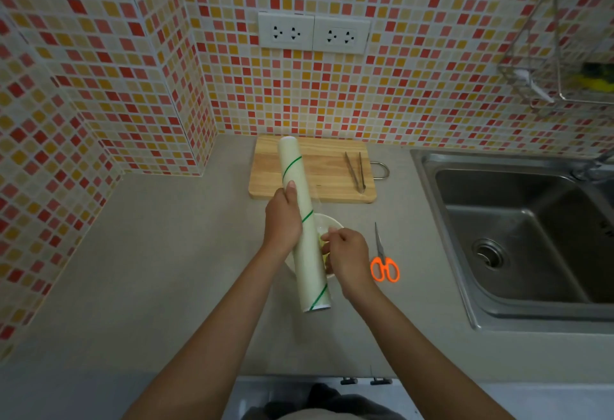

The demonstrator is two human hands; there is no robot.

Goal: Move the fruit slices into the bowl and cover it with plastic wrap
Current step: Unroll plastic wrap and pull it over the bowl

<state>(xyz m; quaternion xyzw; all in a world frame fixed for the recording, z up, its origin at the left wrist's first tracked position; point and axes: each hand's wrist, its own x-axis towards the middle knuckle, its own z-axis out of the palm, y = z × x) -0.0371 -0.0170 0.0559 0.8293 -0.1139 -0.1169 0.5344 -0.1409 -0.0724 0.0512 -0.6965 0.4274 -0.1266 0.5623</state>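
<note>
- the roll of plastic wrap (304,220) is held above the bowl (329,222), its long axis running from the near end, just on the person's side of the bowl, up and slightly left to the far end over the cutting board (319,170). thin green lines cross the pale roll at a slant.
- the left hand (282,220) grips the roll from its left side about midway along, thumb lying up along the tube and fingers wrapped behind it.
- the right hand (347,253) sits just right of the roll, over the bowl, with fingertips curled in toward the roll; it seems to pinch the edge of the clear film, though the film itself is too faint to make out for sure.
- the bowl is white and mostly hidden under the roll and hands; a bit of yellow-green fruit (321,240) shows inside, between roll and right hand.
- beyond the bowl, the wooden cutting board lies against the wall, with metal tongs (356,172) resting on its right part.
- right of the bowl, orange-handled scissors (383,258) lie on the tabletop (159,253), blades pointing away from the person.
- farther right of the bowl is a steel sink (518,230) set into the grey tabletop.
- behind the bowl the wall is tiled in small red, orange and cream squares, with two white double sockets (314,34); a wire rack (564,64) hangs on the wall above the sink.
</note>
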